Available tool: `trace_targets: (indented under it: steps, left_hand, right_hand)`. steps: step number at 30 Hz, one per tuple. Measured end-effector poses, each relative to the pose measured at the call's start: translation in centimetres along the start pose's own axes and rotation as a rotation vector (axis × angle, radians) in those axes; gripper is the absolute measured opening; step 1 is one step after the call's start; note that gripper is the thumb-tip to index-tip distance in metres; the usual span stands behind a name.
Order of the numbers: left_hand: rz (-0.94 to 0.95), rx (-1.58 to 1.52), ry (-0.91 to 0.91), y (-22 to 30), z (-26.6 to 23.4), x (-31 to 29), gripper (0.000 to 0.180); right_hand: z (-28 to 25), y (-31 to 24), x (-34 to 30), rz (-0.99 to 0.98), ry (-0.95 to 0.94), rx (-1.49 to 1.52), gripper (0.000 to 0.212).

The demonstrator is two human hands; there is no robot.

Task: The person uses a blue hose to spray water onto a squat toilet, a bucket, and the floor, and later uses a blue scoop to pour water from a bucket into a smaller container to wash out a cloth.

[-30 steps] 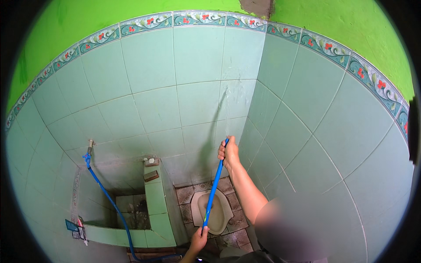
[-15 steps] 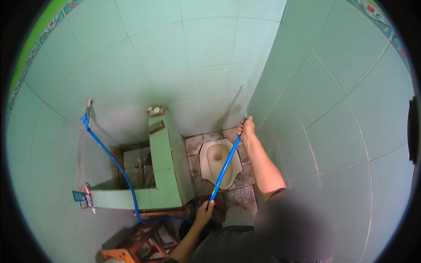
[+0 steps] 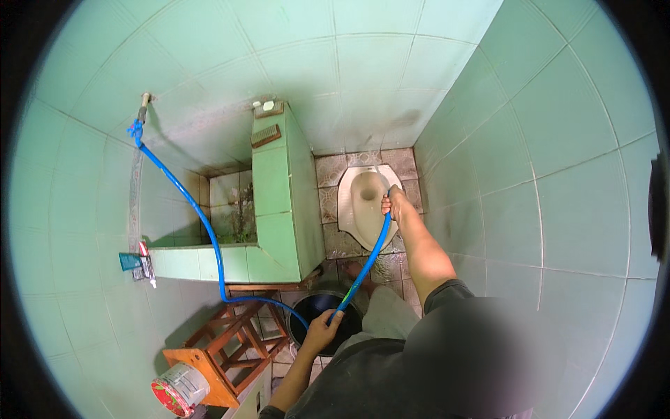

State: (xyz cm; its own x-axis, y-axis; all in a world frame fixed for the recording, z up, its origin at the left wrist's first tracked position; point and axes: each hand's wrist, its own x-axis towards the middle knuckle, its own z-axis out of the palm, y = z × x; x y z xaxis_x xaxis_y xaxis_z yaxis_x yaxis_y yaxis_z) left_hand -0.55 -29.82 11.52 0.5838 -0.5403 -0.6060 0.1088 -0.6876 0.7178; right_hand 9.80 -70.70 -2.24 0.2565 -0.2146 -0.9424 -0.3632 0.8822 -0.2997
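A blue hose (image 3: 183,191) runs from the tap (image 3: 144,112) on the left wall, over the tiled basin's edge, and back up to my hands. My right hand (image 3: 395,202) is closed round its end, above the right side of the white squat toilet (image 3: 345,209). Lower down, my left hand (image 3: 324,329) grips the hose over a dark bucket (image 3: 301,304). The stretch between my hands slants up to the right with a slight bend. Wet floor tiles (image 3: 392,268) surround the toilet.
A green-tiled basin wall (image 3: 273,181) stands left of the toilet, with a scrubbing brush (image 3: 266,135) on top. A wooden stool (image 3: 241,342) lies at the lower left beside a white tub (image 3: 183,388). Toiletries (image 3: 143,264) sit on the basin's left corner. A tiled wall rises close on the right.
The view has tilted down, showing more of the bucket and stool. My right hand has come from near the far wall to the toilet's right side; the hose now bends more.
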Motion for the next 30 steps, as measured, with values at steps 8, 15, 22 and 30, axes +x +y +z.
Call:
trace_targets:
  steps: [8,15,22,30]
  left_hand:
    - [0.024,-0.004,0.041,-4.2,1.5,-3.6,0.044]
    - [0.045,0.008,0.069,-7.1,1.9,-8.4,0.044]
    - [0.221,0.006,0.128,-10.5,2.6,-14.2,0.038]
    - [0.261,-0.016,0.080,-13.4,4.2,-19.3,0.039]
  right_hand:
    - [-6.8,7.6,2.7,-0.061,0.247,0.034,0.043]
    - [-9.2,11.9,-1.9,-0.175,0.235,0.222,0.054]
    - [-12.9,17.5,-8.6,-0.300,0.246,0.220,0.046]
    - [-18.8,22.2,-13.0,-0.249,0.224,0.359,0.040]
